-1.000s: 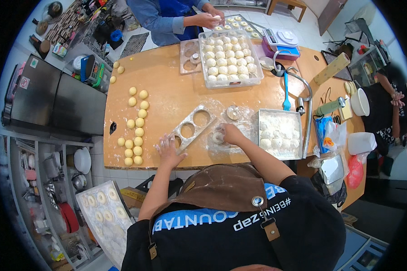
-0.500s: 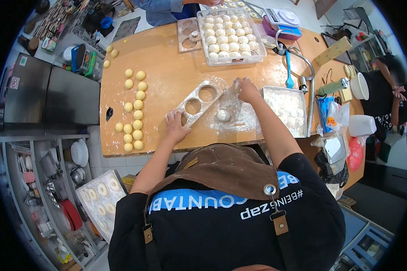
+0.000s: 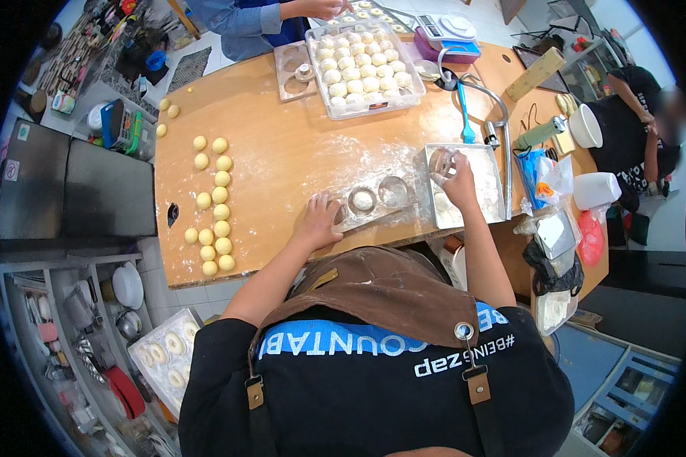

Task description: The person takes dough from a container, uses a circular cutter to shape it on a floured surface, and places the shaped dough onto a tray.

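Note:
My left hand [image 3: 318, 222] has its fingers curled on the left end of a pale, flour-dusted mould plate [image 3: 375, 217] with round holes. A dough ball [image 3: 363, 199] sits in its middle hole. Above a floury square metal tray [image 3: 494, 198], my right hand [image 3: 457, 177] pinches a round, thin piece [image 3: 439, 160], either metal or clear plastic; I cannot tell which. Several yellow dough balls [image 3: 222, 177] lie in loose columns at the left of the wooden table [image 3: 274, 167].
A clear box of floured balls [image 3: 362, 68] stands at the back, beside a co-worker's arm [image 3: 301, 9]. A bent metal tube [image 3: 503, 114], blue brush [image 3: 465, 114], white bowl [image 3: 585, 126] and bags [image 3: 589, 240] crowd the right. Another person [image 3: 625, 137] is at far right.
The mould has turned flatter and shifted toward the front edge, onto the dough ball's spot. My right hand has moved from the table to over the tray, carrying the round piece.

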